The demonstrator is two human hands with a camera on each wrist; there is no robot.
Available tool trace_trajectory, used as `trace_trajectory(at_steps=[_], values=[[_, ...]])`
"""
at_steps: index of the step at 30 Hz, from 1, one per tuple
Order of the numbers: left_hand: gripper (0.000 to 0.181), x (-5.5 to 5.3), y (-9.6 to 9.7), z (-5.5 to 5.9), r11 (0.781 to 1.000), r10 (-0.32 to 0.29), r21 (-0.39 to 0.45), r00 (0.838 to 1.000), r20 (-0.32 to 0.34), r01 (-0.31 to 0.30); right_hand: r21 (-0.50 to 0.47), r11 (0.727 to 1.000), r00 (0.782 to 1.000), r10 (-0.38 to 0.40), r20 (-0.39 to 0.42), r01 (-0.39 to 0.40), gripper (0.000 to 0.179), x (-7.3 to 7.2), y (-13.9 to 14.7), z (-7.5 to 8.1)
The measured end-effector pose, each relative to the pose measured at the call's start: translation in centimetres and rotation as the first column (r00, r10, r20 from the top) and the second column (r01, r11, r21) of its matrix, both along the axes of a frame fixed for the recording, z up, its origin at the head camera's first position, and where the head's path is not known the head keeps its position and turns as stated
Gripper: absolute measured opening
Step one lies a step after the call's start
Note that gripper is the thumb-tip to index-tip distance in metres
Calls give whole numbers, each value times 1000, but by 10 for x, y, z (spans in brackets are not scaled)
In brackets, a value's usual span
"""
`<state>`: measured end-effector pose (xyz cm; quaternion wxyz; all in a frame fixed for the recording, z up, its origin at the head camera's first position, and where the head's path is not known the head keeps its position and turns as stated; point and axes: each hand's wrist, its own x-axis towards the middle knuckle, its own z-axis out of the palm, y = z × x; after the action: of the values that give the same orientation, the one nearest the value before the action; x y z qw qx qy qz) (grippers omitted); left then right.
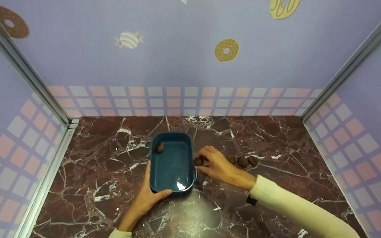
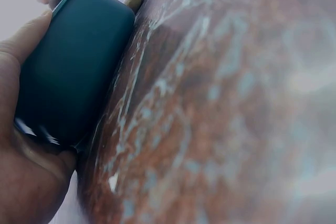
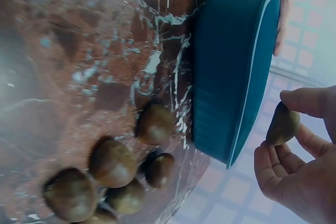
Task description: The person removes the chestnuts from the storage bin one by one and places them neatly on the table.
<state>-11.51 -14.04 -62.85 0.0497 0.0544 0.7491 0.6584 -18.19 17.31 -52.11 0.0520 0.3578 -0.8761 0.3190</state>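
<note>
A deep teal rectangular dish [image 1: 172, 168] stands on the marble-patterned table, with one brown chestnut [image 1: 159, 148] lying inside near its far left corner. My left hand [image 1: 146, 195] grips the dish's near left corner, thumb along the near rim and fingers against the left side. Just outside the right rim, my right hand [image 1: 222, 167] pinches a chestnut [image 3: 283, 124] between thumb and fingers, held above the table beside the dish. Several loose chestnuts [image 3: 112, 162] lie on the table behind that hand, partly hidden by it in the head view.
The dark red marble-patterned table [image 1: 111, 158] runs back to a lilac wall [image 1: 177, 66] printed with sweets and pink-and-white squares. Side panels with a metal frame post [image 1: 28, 76] at the left and another post [image 1: 349, 66] at the right enclose the space.
</note>
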Motion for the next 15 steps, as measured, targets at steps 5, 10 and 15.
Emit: trace_trajectory(at_steps=[5, 10, 15], values=[[136, 1, 1, 1, 1000, 4, -30, 1000, -4, -4, -40, 998, 999, -42, -5, 42, 34, 15, 21, -3], [137, 2, 1, 1, 998, 8, -56, 1000, -10, -8, -91, 991, 994, -101, -41, 97, 38, 27, 42, -16], [137, 3, -1, 1, 998, 12, -66, 1000, -17, -13, -142, 973, 978, -192, -81, 179, 40, 37, 62, -39]])
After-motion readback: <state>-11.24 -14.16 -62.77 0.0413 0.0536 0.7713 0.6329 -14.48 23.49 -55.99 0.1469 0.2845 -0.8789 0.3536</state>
